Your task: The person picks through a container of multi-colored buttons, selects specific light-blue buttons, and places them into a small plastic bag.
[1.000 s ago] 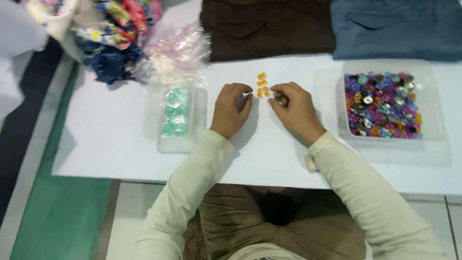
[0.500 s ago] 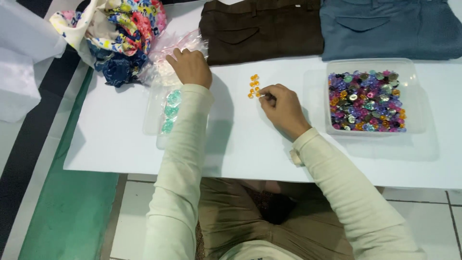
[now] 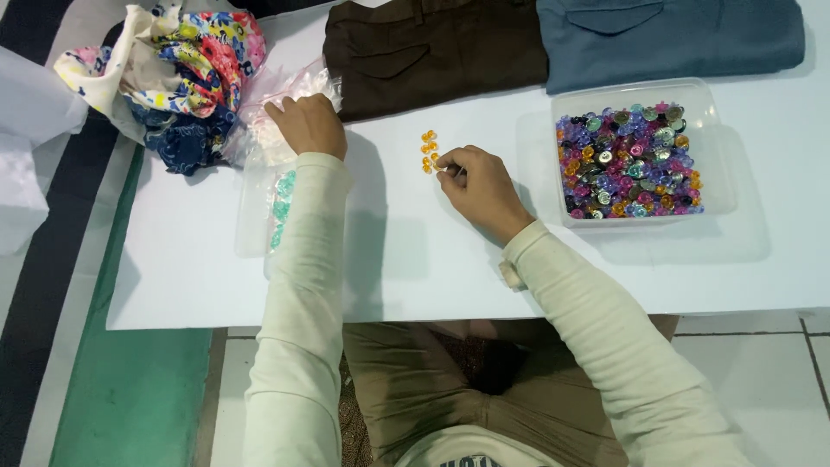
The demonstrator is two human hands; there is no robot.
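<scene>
While right hand [image 3: 478, 183] stays curled, fingertips pinched beside orange beads [image 3: 428, 150], left hand [image 3: 308, 124] now gone from them, lying flat, fingers loose, on clear plastic bags [image 3: 281, 108]; grip unclear. Points to bagging beads.

A brown folded garment [image 3: 432, 54] lies beside a blue one [image 3: 666, 39], with floral cloth [image 3: 186, 73] at the table's [image 3: 432, 268] corner.

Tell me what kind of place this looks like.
Probably a sewing or garment craft table: a clear tray of mixed buttons, folded trousers, fabric scraps, and the right hand beside small orange buttons.
</scene>
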